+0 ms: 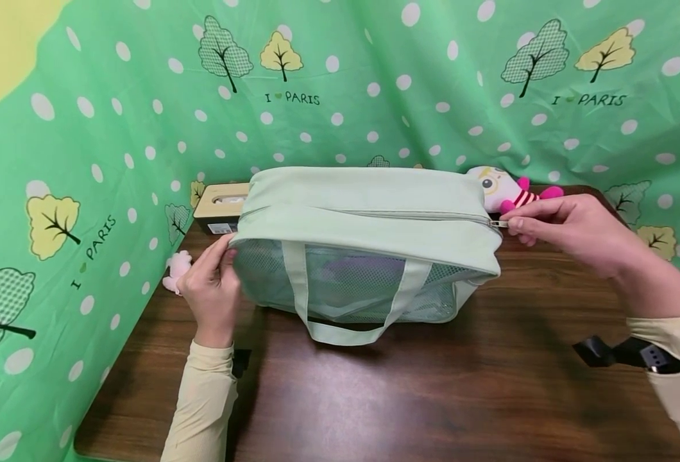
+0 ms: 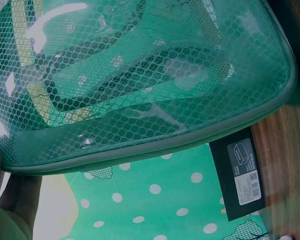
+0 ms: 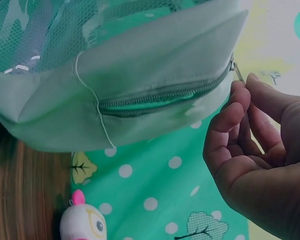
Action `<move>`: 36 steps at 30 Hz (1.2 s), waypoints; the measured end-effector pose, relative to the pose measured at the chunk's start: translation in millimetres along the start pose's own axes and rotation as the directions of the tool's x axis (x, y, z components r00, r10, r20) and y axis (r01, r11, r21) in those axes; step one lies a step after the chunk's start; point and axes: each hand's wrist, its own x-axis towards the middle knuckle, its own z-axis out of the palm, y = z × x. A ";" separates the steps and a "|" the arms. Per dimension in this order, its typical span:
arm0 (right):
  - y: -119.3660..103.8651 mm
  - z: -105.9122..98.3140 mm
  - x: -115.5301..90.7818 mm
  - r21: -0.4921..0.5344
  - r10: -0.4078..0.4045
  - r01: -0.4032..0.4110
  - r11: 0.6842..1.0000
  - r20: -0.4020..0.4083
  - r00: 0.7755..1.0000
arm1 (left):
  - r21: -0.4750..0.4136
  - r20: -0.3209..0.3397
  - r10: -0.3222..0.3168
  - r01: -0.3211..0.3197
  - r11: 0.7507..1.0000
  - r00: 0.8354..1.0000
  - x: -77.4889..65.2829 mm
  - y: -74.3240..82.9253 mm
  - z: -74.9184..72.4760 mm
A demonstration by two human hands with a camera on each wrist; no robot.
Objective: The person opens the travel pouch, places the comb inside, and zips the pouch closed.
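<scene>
A pale green bag [image 1: 369, 192] with a clear mesh-patterned front and a drooping strap handle stands on the table. At its top left corner, my left hand [image 1: 213, 285] pinches the edge of the bag. My right hand [image 1: 577, 228] pinches the zipper pull [image 1: 500, 224] at the top right end between thumb and finger. Along the top the zipper looks closed, while in the right wrist view a short stretch of zipper [image 3: 155, 100] down the bag's side gapes. Something purple [image 1: 369, 266] shows faintly through the front panel.
Behind the bag at left lies a black box with a wooden-looking top [image 1: 221, 199]. A small pink plush [image 1: 177, 273] is by the table's left edge. A white and pink doll [image 1: 501, 189] lies behind the right end. Green patterned cloth [image 1: 374, 77] hangs around the brown table [image 1: 346, 398].
</scene>
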 end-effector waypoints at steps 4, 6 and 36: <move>2.2 5.1 -3.1 0.021 0.026 -0.025 0.999 -0.028 0.999 | -0.005 -0.001 -0.012 0.012 1.000 1.000 -0.5 1.1 -0.1; 2.5 6.8 -4.5 0.014 0.047 -0.047 0.999 -0.042 0.998 | -0.003 -0.001 -0.014 0.014 1.000 1.000 -0.9 1.5 0.0; 56.3 13.7 -18.4 0.330 0.073 -0.045 0.943 -0.072 0.995 | 0.006 0.004 -0.018 0.018 1.000 1.000 -2.3 5.5 1.0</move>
